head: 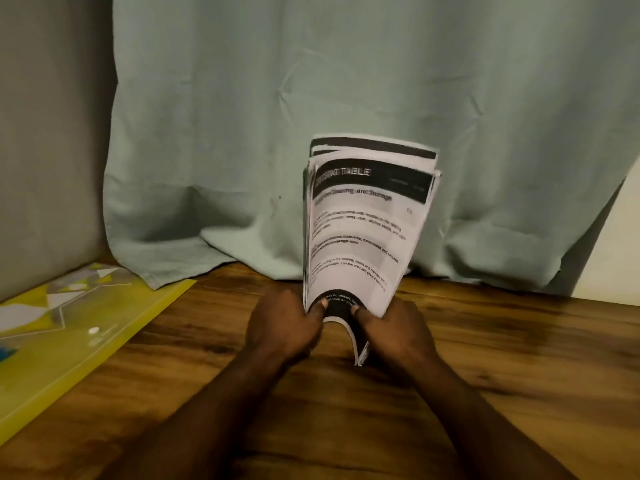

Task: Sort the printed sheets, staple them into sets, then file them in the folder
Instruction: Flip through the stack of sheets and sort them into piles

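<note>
A stack of printed sheets [363,230] with black header bars stands upright over the wooden table [519,358], leaning slightly right, its bottom edge curled. My left hand [287,323] grips the stack's lower left edge, thumb on the front page. My right hand [394,327] grips the lower right edge, thumb also on the front. A yellow translucent folder [69,327] with a white snap button lies flat at the table's left. No stapler is in view.
A pale green curtain [346,98] hangs behind the table and bunches on its far edge. A grey wall panel [45,150] stands at the left, above the folder.
</note>
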